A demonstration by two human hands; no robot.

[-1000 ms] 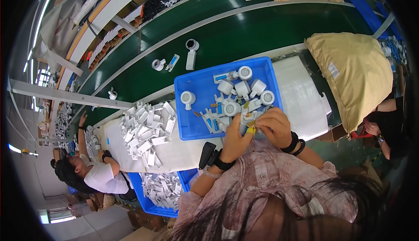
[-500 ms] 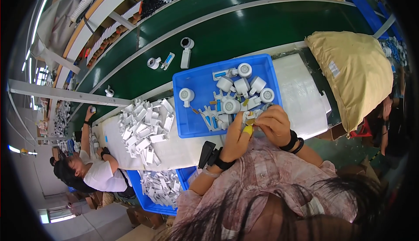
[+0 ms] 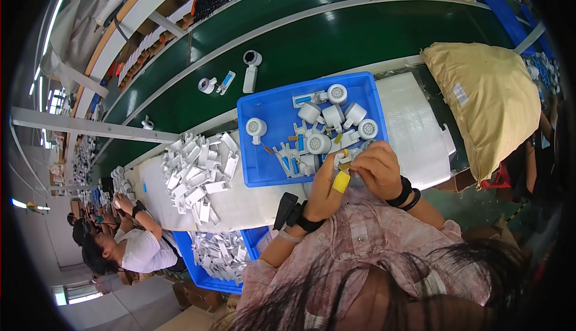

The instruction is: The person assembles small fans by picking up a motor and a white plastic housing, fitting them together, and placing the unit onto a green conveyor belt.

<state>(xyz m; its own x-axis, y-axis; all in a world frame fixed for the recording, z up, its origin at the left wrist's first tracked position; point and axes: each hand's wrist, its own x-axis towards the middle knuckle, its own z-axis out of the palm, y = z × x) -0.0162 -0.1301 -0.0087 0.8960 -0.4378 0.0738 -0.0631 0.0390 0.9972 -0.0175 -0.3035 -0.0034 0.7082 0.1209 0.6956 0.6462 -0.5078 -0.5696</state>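
Green belt stretches beyond the left hand and right hand; a blue bin sits just ahead, white casings heaped leftward. Both hands pinch a small whitish part between their fingertips, a yellow patch at the left thumb.

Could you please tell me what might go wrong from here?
The small white part between the left hand and right hand could slip from their grip and get mixed among the grilled white units in the blue tub. Also, the heap of white pieces lies near the table's edge, so a nudge might send some into the lower tub.
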